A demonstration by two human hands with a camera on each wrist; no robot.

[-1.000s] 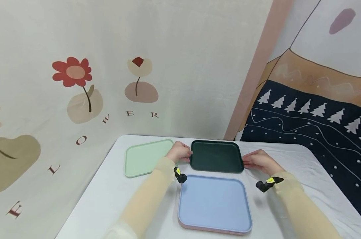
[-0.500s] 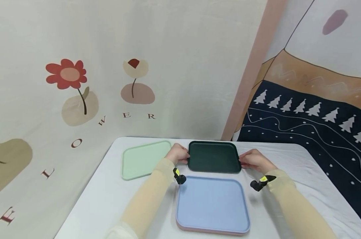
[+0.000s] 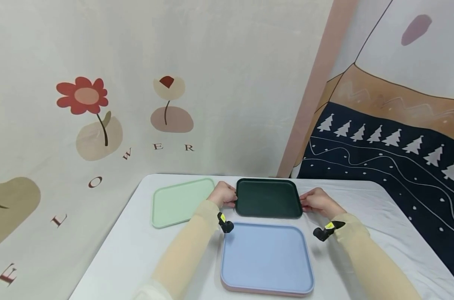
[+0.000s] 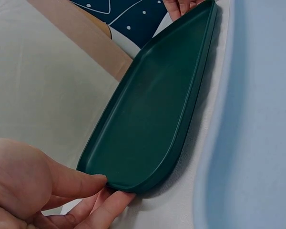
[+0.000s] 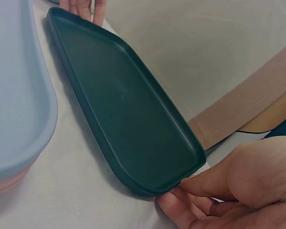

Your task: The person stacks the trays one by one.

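A dark green rectangular tray [image 3: 269,198] with a low rim lies near the far edge of the table. My left hand [image 3: 223,193] grips its left end; in the left wrist view the thumb [image 4: 86,185] is at the rim and the fingers are below the edge. At the opposite end my right hand [image 3: 318,201] pinches the rim, thumb [image 5: 205,183] above and fingers underneath. Closer to me sits a light blue tray [image 3: 268,258], with a pink tray [image 5: 12,183] beneath it.
A pale green tray [image 3: 181,202] lies at the left, partly behind my left hand and forearm. The table [image 3: 136,258] has a white cover. A printed fabric backdrop [image 3: 227,83] stands right behind its far edge.
My right hand has come slightly leftward, closer against the dark green tray's end. The head view has shifted a little. The trays keep their places relative to each other.
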